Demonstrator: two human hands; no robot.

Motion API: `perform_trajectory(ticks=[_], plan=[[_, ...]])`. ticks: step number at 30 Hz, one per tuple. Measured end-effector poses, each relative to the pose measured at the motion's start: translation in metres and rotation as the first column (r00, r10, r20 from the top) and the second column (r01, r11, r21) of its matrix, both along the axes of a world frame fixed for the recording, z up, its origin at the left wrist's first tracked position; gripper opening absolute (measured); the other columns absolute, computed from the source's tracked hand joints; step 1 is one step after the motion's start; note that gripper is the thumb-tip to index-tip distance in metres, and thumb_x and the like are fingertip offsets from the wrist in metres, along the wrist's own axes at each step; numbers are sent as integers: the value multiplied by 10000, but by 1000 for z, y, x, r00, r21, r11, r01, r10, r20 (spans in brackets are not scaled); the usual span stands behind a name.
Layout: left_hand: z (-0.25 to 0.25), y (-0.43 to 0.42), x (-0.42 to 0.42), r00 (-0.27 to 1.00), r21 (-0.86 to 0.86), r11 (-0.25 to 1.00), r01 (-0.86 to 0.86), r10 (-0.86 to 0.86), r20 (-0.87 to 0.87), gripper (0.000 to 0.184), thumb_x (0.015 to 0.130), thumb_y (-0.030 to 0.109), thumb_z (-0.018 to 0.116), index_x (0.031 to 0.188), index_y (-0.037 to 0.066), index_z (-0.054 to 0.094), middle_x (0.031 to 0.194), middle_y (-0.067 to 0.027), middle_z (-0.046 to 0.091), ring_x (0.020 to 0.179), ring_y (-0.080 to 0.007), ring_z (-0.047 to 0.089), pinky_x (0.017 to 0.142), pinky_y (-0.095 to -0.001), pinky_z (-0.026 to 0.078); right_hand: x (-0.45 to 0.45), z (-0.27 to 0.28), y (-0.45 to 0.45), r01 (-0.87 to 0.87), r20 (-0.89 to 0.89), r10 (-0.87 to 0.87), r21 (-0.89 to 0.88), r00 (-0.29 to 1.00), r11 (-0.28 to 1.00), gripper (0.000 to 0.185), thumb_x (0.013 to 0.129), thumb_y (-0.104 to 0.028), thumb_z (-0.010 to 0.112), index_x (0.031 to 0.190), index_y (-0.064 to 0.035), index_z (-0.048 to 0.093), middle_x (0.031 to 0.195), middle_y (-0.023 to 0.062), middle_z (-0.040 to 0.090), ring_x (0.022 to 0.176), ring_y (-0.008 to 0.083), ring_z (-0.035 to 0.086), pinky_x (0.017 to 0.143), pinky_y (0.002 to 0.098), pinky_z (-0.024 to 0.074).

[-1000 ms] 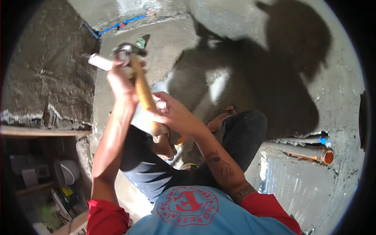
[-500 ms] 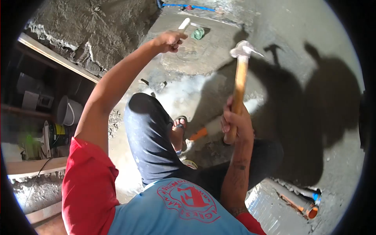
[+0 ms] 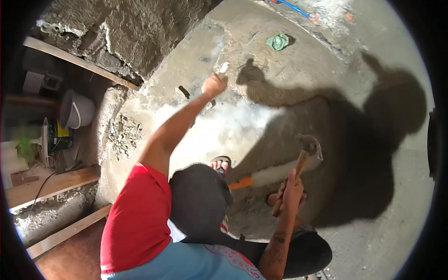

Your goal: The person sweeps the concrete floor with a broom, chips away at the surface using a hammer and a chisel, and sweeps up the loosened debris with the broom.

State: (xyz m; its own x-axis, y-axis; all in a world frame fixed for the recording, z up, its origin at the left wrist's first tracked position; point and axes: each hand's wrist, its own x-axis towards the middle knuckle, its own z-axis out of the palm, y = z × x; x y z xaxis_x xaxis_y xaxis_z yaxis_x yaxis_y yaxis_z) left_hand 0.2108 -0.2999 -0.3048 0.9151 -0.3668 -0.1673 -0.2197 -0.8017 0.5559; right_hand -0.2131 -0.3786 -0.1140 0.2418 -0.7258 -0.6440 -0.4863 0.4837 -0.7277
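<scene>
My right hand is wrapped around the wooden handle of a claw hammer. The hammer's head points up and away, inside my shadow. With the arm stretched forward, my left hand is closed on a short, pale stick-like tool; its whitish end sticks out above the fist, and its exact kind is unclear. Below that hand lies the concrete floor, with a dark chip just to the left. A crumpled green bag rests farther off to the right.
A plank edges the rough wall at upper left. Beyond it are a grey bucket and other items. Rubble lies on the left. An orange pipe piece is near my foot, and a blue pipe is at the top.
My view has turned and shifted. My left hand has come down from beside the green bag, still holding the pale tool. The hammer in my right hand has dropped lower.
</scene>
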Motion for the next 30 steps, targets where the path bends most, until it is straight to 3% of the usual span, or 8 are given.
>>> perform_trajectory(ticks=[5, 10, 16, 19, 23, 25, 29, 30], plan=[[-31, -21, -61, 994, 11, 994, 105, -106, 17, 467, 953, 503, 477, 1101, 65, 542, 836, -257, 676, 817, -445, 664, 726, -540, 520, 59, -66, -14, -43, 83, 44, -12, 996, 999, 418, 989, -438, 537, 756, -96, 477, 576, -5, 443, 441, 80, 415, 406, 272, 357], [-38, -16, -67, 999, 19, 999, 34, -34, -37, 392, 974, 467, 467, 1094, 99, 524, 830, -227, 685, 790, -445, 664, 703, -536, 519, 127, -100, -26, -219, 188, 290, -325, 939, 920, 366, 1000, -416, 518, 837, -89, 491, 581, -11, 456, 435, 74, 422, 387, 256, 329], [-95, 0, -53, 992, 125, 991, -54, 39, 120, 592, 879, 558, 552, 1141, 28, 580, 794, -235, 665, 762, -422, 671, 684, -523, 532, 186, -137, -38, -316, 299, 310, -29, 903, 948, 355, 1009, -417, 503, 854, -98, 489, 580, -44, 418, 429, 44, 376, 377, 232, 298], [-98, 38, -36, 998, 30, 1000, -1, -1, 65, 512, 748, 507, 738, 850, 10, 677, 713, -214, 665, 688, -392, 675, 594, -469, 536, 164, -117, -39, -331, 349, 339, -86, 874, 940, 407, 1021, -456, 452, 859, -86, 494, 594, -26, 431, 459, 55, 405, 405, 236, 320], [-76, 64, -34, 953, -173, 967, -185, 220, 208, 400, 807, 374, 722, 957, 15, 629, 809, -236, 678, 790, -422, 667, 702, -470, 528, 112, -88, -64, -282, 271, 335, -217, 902, 935, 428, 1025, -458, 440, 884, -61, 520, 617, -5, 453, 481, 80, 423, 432, 246, 339], [-60, 72, -40, 959, -170, 952, -256, 272, 77, 381, 824, 355, 704, 961, 7, 629, 869, -250, 679, 848, -423, 665, 752, -471, 521, 81, -84, -89, -233, 245, 362, -432, 899, 871, 517, 1023, -514, 392, 932, -31, 550, 639, 13, 464, 498, 100, 429, 443, 253, 345], [-45, 69, -59, 932, -350, 864, -362, 332, -145, 449, 874, 441, 657, 963, 2, 635, 814, -264, 667, 813, -450, 657, 734, -471, 521, 89, -53, -105, -117, 139, 192, -423, 972, 899, 691, 991, -643, 284, 979, -14, 569, 654, 24, 457, 517, 109, 433, 439, 256, 339], [-49, 65, -59, 953, -301, 906, -297, 303, -26, 476, 890, 477, 624, 940, 4, 637, 801, -264, 668, 798, -438, 666, 721, -468, 522, 93, -55, -106, -77, 139, 143, -397, 980, 915, 692, 989, -644, 283, 949, -13, 566, 621, 24, 453, 482, 105, 428, 428, 255, 330]])
